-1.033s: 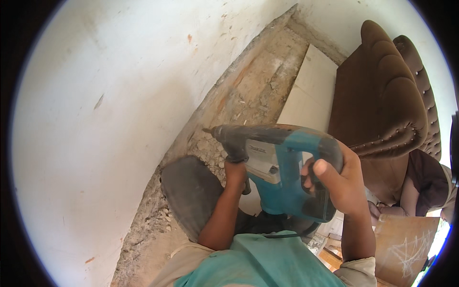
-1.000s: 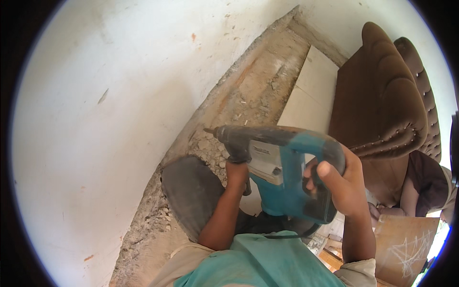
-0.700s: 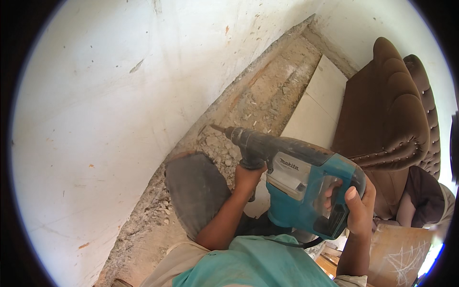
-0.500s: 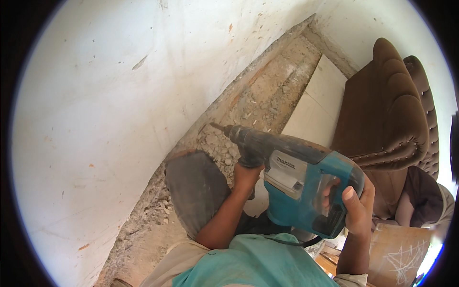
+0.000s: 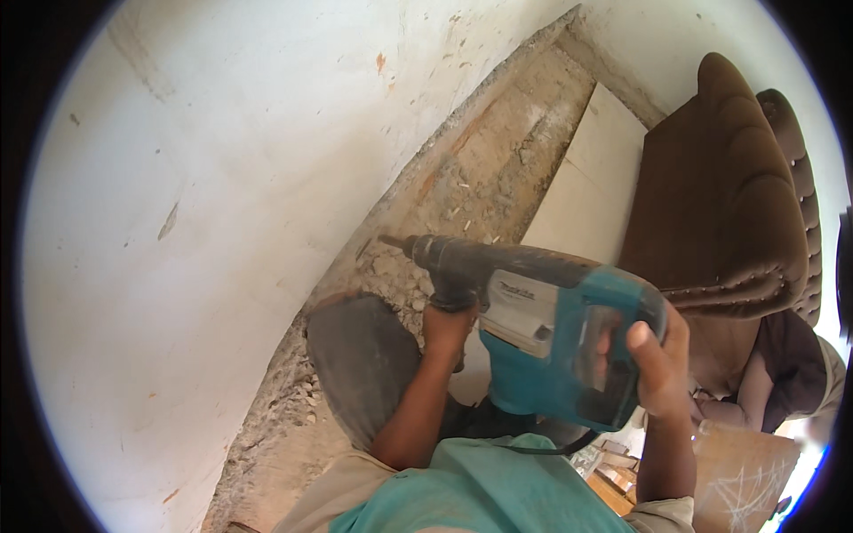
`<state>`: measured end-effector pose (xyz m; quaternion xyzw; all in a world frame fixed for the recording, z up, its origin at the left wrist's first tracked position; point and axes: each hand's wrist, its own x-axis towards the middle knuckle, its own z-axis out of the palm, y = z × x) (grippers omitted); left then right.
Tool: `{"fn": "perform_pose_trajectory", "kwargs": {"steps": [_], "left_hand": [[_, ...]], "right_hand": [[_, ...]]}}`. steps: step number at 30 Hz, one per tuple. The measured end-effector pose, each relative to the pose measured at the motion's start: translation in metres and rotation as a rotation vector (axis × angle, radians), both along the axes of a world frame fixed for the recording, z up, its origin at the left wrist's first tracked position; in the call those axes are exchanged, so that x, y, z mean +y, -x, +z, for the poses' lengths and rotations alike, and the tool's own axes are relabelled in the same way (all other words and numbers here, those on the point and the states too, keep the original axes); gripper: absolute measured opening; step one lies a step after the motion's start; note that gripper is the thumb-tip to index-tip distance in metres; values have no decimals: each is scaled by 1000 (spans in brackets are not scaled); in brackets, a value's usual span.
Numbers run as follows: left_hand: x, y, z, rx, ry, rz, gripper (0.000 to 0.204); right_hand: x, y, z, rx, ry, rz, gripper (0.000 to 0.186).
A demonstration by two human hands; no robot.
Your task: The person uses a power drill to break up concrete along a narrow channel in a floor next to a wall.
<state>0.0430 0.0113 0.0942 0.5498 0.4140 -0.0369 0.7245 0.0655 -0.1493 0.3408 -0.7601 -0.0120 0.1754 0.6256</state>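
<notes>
A teal and black demolition hammer [image 5: 517, 366] with a grey side panel lies across the middle of the view. My right hand [image 5: 665, 366] is closed around its rear handle, thumb up on the outside. Under the tool's dark front end, my left hand [image 5: 447, 330] grips the side handle, partly hidden by the tool. The steel bit [image 5: 394, 242] points left towards the foot of the white wall [image 5: 204, 266]; whether it touches the wall I cannot tell. Rubble [image 5: 391, 275] lies under and around the bit. A black cord runs from the tool's rear underside.
My bent knee [image 5: 360, 364] in dark trousers is beside the wall. A broken-up floor strip [image 5: 498, 178] runs to the far corner, next to pale tiles [image 5: 591, 169]. At right stand a brown tufted sofa [image 5: 711, 213] and a wooden board [image 5: 742, 471]. Another person's arm [image 5: 753, 391] shows there.
The hammer and both hands have shifted slightly left in the view, with the bit tip a little lower. The wall and sofa have shifted too, as the view moved. Both grips stay the same.
</notes>
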Motion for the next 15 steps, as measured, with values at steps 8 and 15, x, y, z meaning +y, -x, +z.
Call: {"fn": "perform_pose_trajectory", "kwargs": {"steps": [8,15], "left_hand": [[-4,-7,-15,-85,134,72,28],[1,-8,-33,-162,220,214,28]], "right_hand": [[13,-21,6,45,-15,46,54],[38,-28,21,108,105,119,45]]}}
